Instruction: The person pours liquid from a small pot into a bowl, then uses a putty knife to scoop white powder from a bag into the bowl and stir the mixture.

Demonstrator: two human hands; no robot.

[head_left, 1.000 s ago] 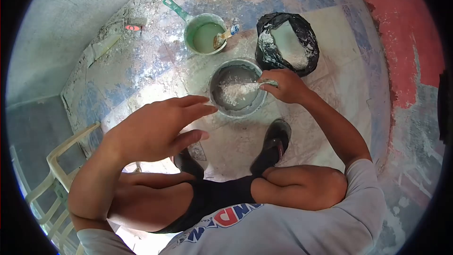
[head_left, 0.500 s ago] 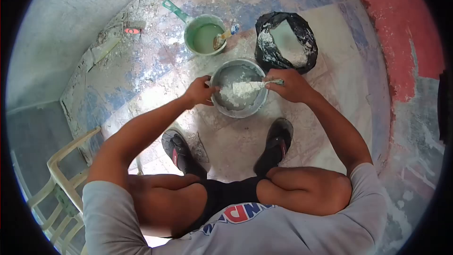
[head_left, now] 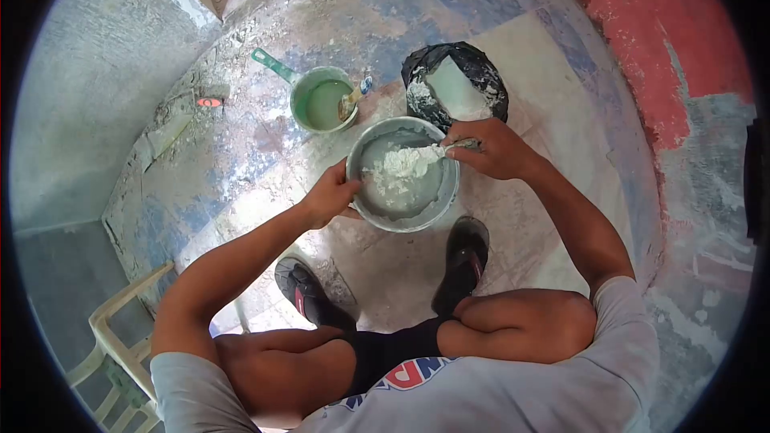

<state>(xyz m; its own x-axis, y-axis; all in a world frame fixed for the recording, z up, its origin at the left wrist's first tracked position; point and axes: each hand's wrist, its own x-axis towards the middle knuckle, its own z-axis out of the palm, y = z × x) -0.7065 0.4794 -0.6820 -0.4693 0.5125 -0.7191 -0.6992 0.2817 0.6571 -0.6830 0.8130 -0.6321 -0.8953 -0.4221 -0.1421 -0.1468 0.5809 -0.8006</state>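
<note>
A round metal pan point(head_left: 366, 210) with grey paste and white powder in it is between my hands. My left hand point(head_left: 330, 195) grips its left side, thumb at the rim and fingers outside. My right hand point(head_left: 493, 149) is closed around the handle of a putty knife point(head_left: 464, 144) at the pan's right rim. Its blade reaches over the paste, covered by a lump of white powder point(head_left: 409, 162). Just behind the pan stands an open black plastic bag point(head_left: 496, 80) with whitish powder inside.
A green-handled dipper point(head_left: 298, 104) holds cloudy liquid, with a brush point(head_left: 353, 98) leaning in it. An orange-red object point(head_left: 210, 102) lies on the stained floor at left. A plastic chair point(head_left: 108, 333) stands at lower left; a red-and-grey wall point(head_left: 642, 24) is at right.
The pan looks larger and nearer, raised with my left hand on it. Powder now sits in a thicker lump over the knife blade. The view has tilted, shifting the floor things downward.
</note>
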